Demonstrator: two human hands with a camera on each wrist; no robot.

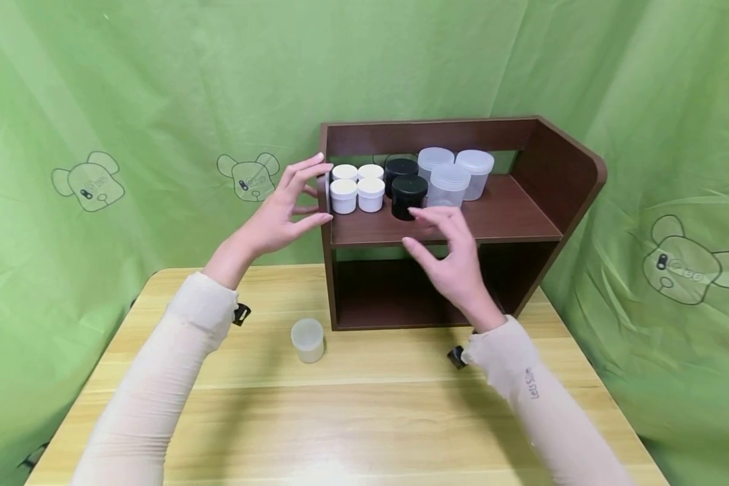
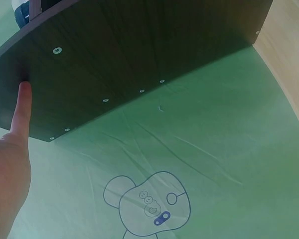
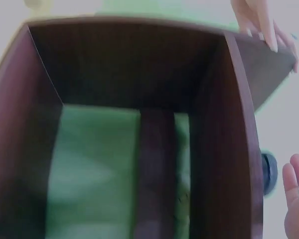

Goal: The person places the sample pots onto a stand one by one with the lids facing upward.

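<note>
A dark brown wooden shelf unit [image 1: 522, 223] stands at the back of the table. Its upper board carries several white jars [image 1: 357, 194], two black jars [image 1: 408, 194] and three translucent jars [image 1: 449, 183]. My left hand [image 1: 312, 189] is spread against the unit's left side wall; in the left wrist view one straight finger [image 2: 21, 107] touches that side panel [image 2: 139, 45]. My right hand [image 1: 425, 229] hovers with relaxed fingers at the upper board's front edge, just below the front black jar, holding nothing. In the blurred right wrist view its fingertips [image 3: 296, 196] are beside the board.
One more translucent jar [image 1: 307, 339] stands alone on the light wooden table [image 1: 352, 418], front left of the unit. The lower compartment [image 1: 395, 290] holds nothing. Green cloth with bear prints [image 1: 88, 179] surrounds the table on all sides.
</note>
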